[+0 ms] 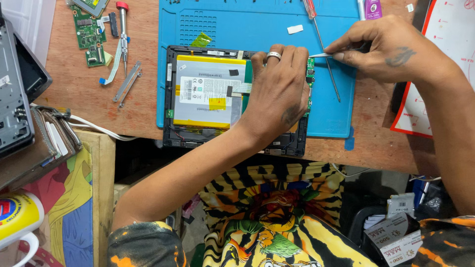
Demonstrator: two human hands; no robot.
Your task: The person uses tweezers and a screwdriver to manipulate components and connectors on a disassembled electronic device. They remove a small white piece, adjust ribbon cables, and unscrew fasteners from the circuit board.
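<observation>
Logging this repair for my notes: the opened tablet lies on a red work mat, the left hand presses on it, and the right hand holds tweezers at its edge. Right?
Not quite. The head view shows the work mat is blue, not red. The rest holds: the left hand presses on the opened tablet, and the right hand holds tweezers at its edge.

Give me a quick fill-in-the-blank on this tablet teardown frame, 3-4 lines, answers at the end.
1. The opened tablet lies on a ____ work mat.
2. The left hand wears a ____ on one finger and presses down on the tablet.
3. The right hand pinches thin metal ____ whose tip points at the small green circuit board at the tablet's edge.
4. The screwdriver lying on the mat has a ____ handle.

Missing words: blue; ring; tweezers; red
</observation>
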